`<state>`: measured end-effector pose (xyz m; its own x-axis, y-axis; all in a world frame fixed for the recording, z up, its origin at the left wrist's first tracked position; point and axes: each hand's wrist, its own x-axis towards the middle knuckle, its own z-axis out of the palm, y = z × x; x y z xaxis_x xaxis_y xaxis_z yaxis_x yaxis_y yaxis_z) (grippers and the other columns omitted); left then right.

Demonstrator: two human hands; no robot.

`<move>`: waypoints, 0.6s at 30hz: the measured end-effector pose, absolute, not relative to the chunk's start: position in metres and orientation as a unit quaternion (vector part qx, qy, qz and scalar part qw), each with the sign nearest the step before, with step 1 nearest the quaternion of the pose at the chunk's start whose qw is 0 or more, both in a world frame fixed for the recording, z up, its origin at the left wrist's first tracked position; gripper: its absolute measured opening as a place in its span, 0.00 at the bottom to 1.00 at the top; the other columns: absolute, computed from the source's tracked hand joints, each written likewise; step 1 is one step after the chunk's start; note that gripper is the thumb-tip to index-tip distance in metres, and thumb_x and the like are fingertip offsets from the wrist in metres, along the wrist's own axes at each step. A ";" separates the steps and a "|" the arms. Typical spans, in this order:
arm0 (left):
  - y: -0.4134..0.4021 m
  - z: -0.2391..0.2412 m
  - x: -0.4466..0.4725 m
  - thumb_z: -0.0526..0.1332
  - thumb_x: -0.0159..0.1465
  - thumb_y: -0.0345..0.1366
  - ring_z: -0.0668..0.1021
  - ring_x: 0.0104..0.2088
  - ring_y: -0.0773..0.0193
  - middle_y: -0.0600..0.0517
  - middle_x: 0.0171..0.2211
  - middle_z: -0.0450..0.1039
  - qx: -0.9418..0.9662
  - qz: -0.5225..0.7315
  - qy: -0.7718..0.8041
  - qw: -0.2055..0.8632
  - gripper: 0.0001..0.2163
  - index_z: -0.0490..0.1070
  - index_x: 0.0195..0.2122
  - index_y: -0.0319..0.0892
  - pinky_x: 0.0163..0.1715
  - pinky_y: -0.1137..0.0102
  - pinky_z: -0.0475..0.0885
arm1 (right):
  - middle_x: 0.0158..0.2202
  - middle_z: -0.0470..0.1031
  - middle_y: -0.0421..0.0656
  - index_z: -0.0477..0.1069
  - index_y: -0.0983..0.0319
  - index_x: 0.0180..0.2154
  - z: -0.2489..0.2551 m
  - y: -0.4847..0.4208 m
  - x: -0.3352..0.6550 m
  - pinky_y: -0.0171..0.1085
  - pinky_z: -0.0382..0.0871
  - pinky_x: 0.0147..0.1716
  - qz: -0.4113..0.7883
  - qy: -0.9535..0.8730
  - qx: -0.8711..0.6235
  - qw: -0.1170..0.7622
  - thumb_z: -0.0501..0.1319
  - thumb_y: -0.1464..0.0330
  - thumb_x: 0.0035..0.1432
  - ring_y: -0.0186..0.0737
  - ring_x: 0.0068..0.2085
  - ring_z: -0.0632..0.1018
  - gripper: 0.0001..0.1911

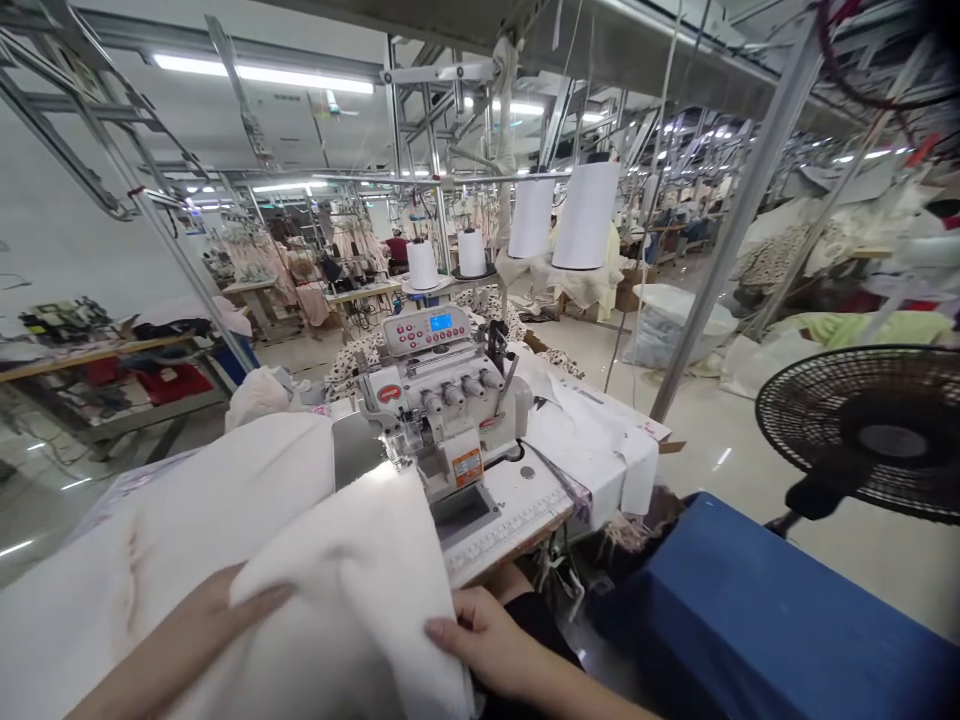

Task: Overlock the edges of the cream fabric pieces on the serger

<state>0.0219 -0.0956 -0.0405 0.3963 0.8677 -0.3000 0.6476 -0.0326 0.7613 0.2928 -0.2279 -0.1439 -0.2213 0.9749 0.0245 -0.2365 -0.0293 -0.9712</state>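
Observation:
A thick white fabric [337, 590] fills the lower left of the view, bunched into a raised fold. My left hand [225, 610] grips it from the left, fingers tucked beneath the fold. My right hand [480, 640] pinches the fabric's right edge close to the front of the white overlock sewing machine [442, 400]. The fabric runs up towards the machine's needle area [405, 450], and its bulk hides the front of the machine bed. Neither hand touches the machine.
White cloth lies on the sewing table [510, 515] right of the machine, and white thread cones [585, 215] stand above. A blue padded block [750, 610] sits at lower right, beside a black standing fan [862, 430]. Metal poles and further sewing stations surround it.

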 end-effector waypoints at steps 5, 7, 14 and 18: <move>-0.091 -0.015 0.039 0.64 0.49 0.54 0.75 0.46 0.51 0.53 0.42 0.76 0.632 0.167 0.582 0.483 0.26 0.71 0.45 0.44 0.47 0.60 0.70 | 0.23 0.56 0.38 0.66 0.67 0.27 -0.147 -0.221 0.291 0.31 0.49 0.24 0.623 -0.452 -0.382 0.512 0.60 0.45 0.44 0.29 0.25 0.57 0.29; -0.090 -0.010 0.046 0.63 0.49 0.54 0.75 0.45 0.51 0.49 0.43 0.75 0.633 0.158 0.579 0.489 0.31 0.67 0.50 0.40 0.46 0.61 0.71 | 0.23 0.57 0.38 0.66 0.67 0.26 -0.147 -0.218 0.293 0.31 0.49 0.25 0.614 -0.452 -0.380 0.524 0.64 0.49 0.43 0.29 0.26 0.57 0.26; -0.076 -0.004 0.051 0.61 0.49 0.57 0.76 0.43 0.47 0.47 0.41 0.76 0.671 0.169 0.611 0.385 0.31 0.69 0.46 0.37 0.44 0.58 0.71 | 0.23 0.56 0.37 0.67 0.67 0.22 -0.147 -0.214 0.295 0.32 0.52 0.29 0.588 -0.469 -0.378 0.540 0.69 0.60 0.39 0.31 0.28 0.60 0.18; -0.069 0.007 0.055 0.60 0.52 0.56 0.75 0.44 0.48 0.50 0.40 0.77 0.691 0.169 0.628 0.316 0.27 0.71 0.44 0.39 0.47 0.59 0.67 | 0.22 0.55 0.37 0.67 0.68 0.22 -0.143 -0.215 0.293 0.31 0.51 0.28 0.573 -0.477 -0.389 0.541 0.67 0.56 0.41 0.30 0.28 0.59 0.20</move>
<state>0.0555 -0.0686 0.0074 0.1549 0.9745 -0.1623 0.7607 -0.0128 0.6490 0.2928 -0.2153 -0.1433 -0.1134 0.9910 0.0705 -0.2491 0.0403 -0.9676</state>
